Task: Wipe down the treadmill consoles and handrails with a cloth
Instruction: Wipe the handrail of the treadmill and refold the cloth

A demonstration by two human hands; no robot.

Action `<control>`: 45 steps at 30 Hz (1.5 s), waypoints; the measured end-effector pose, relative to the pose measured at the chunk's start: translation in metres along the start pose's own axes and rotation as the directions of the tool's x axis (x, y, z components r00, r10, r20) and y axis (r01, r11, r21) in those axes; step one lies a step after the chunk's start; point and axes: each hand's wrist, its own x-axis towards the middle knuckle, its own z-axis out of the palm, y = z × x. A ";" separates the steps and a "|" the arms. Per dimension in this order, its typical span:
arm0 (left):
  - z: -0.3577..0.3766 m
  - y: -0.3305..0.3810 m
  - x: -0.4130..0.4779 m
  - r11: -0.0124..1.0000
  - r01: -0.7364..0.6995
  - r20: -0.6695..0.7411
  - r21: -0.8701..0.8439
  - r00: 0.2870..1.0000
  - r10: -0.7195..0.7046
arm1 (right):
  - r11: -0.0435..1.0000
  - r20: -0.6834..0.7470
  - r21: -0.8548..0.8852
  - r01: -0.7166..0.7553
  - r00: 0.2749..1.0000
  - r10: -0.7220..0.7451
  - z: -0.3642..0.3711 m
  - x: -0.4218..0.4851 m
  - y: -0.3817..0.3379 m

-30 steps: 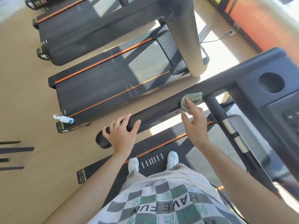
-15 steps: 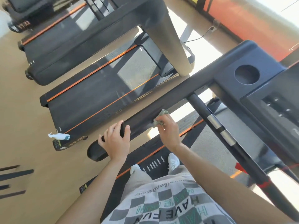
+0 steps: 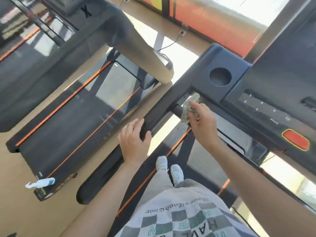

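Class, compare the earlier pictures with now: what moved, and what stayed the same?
The right hand carried the cloth up the handrail to its joint beside the console. The left hand slid up the rail too. The cloth stays in the right hand's grip; the spray bottle has not moved.

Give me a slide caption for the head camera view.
Right hand presses a green cloth where the handrail meets the console; left hand rests on the rail.

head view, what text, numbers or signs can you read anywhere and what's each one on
"HAVE FUN": on the checkered shirt, upside down to the camera, repeated.
Script line on the shirt above it: too blurred to read.
"3": on the console; the other digits and small word there are too blurred.
"X": on the neighbouring treadmill's frame.
Sticker on that treadmill's rear corner: too small to read.
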 end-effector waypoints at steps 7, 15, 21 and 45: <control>0.037 0.043 0.066 0.979 -0.200 0.220 0.035 0.957 0.188 | 0.971 -0.163 -0.223 0.082 0.979 -0.120 -0.024 0.034 0.000; 0.050 0.037 0.067 0.960 -0.261 0.161 0.098 0.957 0.243 | 0.977 0.083 -0.213 -0.034 0.995 0.053 0.039 0.023 -0.016; 0.047 0.040 0.065 0.962 -0.262 0.179 0.080 0.953 0.244 | 0.943 0.058 -0.328 -0.053 0.995 0.076 0.024 0.009 0.010; 0.052 0.038 0.054 0.754 -0.657 0.053 -0.016 0.752 0.657 | 0.911 0.090 -0.408 0.057 0.996 -0.022 0.019 -0.031 0.034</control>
